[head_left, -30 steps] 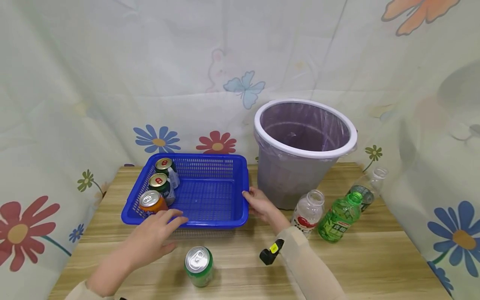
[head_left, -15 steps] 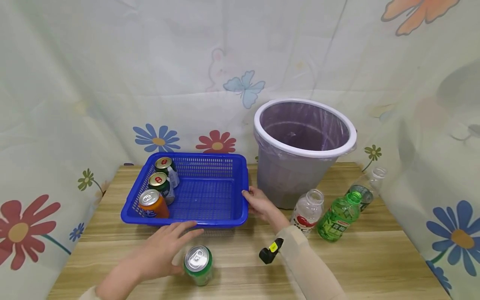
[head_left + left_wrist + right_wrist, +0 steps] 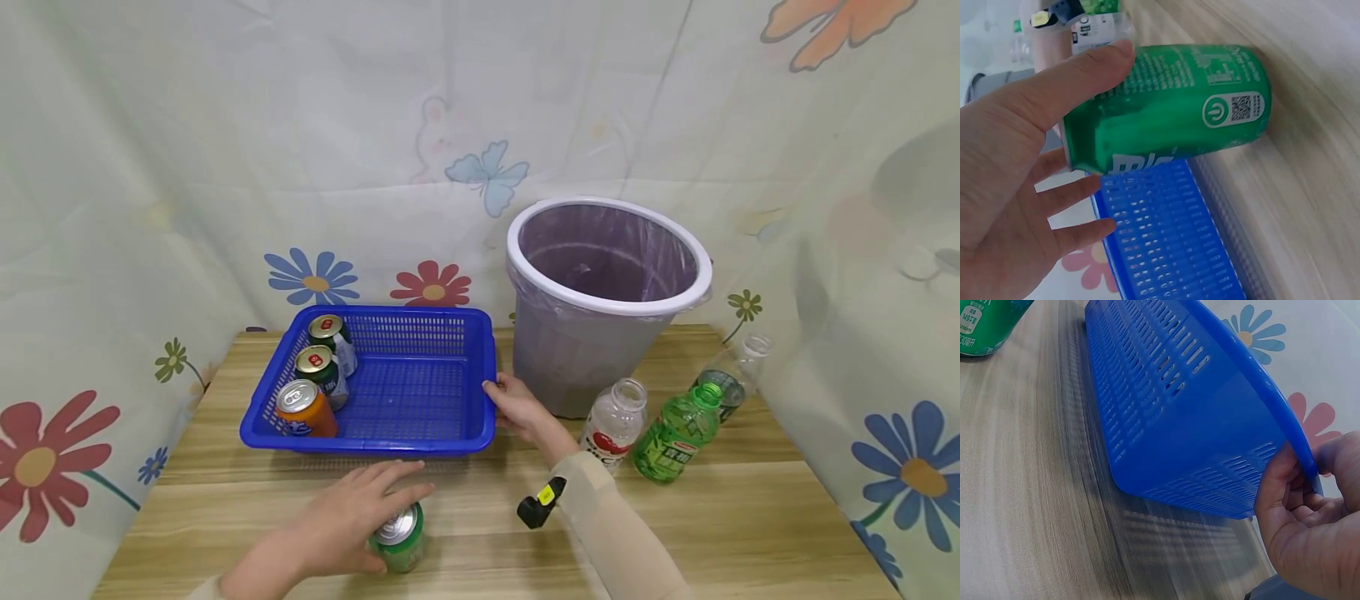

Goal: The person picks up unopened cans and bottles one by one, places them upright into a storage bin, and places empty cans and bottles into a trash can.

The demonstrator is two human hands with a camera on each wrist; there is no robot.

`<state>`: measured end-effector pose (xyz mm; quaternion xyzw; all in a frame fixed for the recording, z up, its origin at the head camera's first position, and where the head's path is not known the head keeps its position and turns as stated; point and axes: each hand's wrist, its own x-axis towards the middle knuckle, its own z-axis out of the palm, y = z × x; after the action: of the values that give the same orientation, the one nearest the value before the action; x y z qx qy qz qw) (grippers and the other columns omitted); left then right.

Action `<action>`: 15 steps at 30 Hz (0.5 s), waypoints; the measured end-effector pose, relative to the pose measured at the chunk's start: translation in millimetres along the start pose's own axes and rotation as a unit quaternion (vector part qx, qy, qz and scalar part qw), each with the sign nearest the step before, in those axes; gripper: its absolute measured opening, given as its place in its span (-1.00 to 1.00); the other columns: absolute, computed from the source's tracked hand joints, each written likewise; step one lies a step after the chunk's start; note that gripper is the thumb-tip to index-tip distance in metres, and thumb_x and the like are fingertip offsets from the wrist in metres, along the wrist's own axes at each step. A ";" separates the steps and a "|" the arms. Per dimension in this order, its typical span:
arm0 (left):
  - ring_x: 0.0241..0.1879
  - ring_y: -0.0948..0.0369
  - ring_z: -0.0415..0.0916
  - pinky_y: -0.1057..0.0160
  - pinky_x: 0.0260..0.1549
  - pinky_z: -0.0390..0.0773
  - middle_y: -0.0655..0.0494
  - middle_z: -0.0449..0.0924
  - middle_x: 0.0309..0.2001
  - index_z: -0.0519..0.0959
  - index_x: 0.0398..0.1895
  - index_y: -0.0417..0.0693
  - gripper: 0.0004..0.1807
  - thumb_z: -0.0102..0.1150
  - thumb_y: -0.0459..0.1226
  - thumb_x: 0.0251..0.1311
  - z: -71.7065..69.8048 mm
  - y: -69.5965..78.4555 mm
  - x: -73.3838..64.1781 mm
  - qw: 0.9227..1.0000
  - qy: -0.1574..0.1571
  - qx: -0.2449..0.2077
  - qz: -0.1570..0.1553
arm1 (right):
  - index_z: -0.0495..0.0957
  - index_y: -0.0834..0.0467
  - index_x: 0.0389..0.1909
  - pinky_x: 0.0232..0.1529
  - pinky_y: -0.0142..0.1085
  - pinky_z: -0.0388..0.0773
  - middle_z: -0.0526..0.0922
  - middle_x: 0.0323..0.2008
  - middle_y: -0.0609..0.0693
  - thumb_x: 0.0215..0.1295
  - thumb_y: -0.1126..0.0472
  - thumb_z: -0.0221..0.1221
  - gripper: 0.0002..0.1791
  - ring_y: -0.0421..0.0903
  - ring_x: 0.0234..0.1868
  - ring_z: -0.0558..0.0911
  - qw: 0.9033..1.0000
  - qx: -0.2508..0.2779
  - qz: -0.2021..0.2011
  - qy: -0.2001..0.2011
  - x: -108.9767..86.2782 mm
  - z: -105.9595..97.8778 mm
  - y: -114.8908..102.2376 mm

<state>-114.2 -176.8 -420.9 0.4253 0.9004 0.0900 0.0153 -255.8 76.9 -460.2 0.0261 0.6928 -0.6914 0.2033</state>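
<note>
A green drink can (image 3: 403,546) stands upright on the wooden table, in front of the blue basket (image 3: 442,447). My left hand (image 3: 348,512) is at the can's left side and partly covers its top in the head view. In the left wrist view, the thumb lies along the near side of the green can (image 3: 1166,106), with the other fingers spread on its far side, not closed round it. My right hand (image 3: 519,408) pinches the basket's right rim between thumb and curled fingers. An orange can (image 3: 311,417) and two dark green cans (image 3: 324,377) stand along the basket's left side.
Behind my right hand stands a grey bin (image 3: 573,358) with a white rim and clear liner. To the right are a clear bottle with a red label (image 3: 611,429), a green bottle (image 3: 675,437) and another clear bottle (image 3: 738,375). A patterned curtain encloses the table.
My left hand has moved away from the basket's front left, right and toward me, to the green can. My right hand stays on the basket rim.
</note>
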 end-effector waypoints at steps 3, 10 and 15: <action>0.24 -0.01 0.24 -0.10 0.04 0.42 0.04 0.18 0.32 0.19 0.33 0.27 0.11 0.55 -0.04 -0.47 2.0 1.2 1.4 1.000 0.001 0.008 0.011 | 0.23 0.36 0.16 -0.33 -0.26 0.62 0.48 0.01 0.35 0.42 0.23 -0.15 -0.61 0.06 -0.18 0.62 1.000 0.002 0.001 -0.002 -0.3 0.2 0.2; 0.22 0.00 0.25 -0.11 -0.02 0.46 0.02 0.19 0.31 0.18 0.33 0.32 0.09 0.55 -0.09 -0.42 6.7 2.2 3.1 0.999 -0.037 0.002 -0.006 | 0.23 0.35 0.15 -0.33 -0.25 0.62 0.48 0.01 0.36 0.42 0.23 -0.16 -0.62 0.06 -0.19 0.63 1.000 0.002 -0.003 -0.001 0.7 -0.1 1.4; 0.20 0.00 0.28 -0.09 -0.07 0.50 0.03 0.21 0.30 0.24 0.30 0.34 0.03 0.54 -0.13 -0.40 7.8 2.7 4.9 0.998 -0.053 0.000 -0.021 | 0.25 0.33 0.14 -0.33 -0.24 0.62 0.50 -0.01 0.34 0.42 0.22 -0.15 -0.63 0.06 -0.19 0.64 1.000 -0.001 -0.002 0.008 0.8 0.2 1.3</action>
<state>-114.5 -170.2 -427.9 0.4108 0.9069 0.0673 0.0653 -256.1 76.5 -461.6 0.0299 0.6953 -0.6905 0.1969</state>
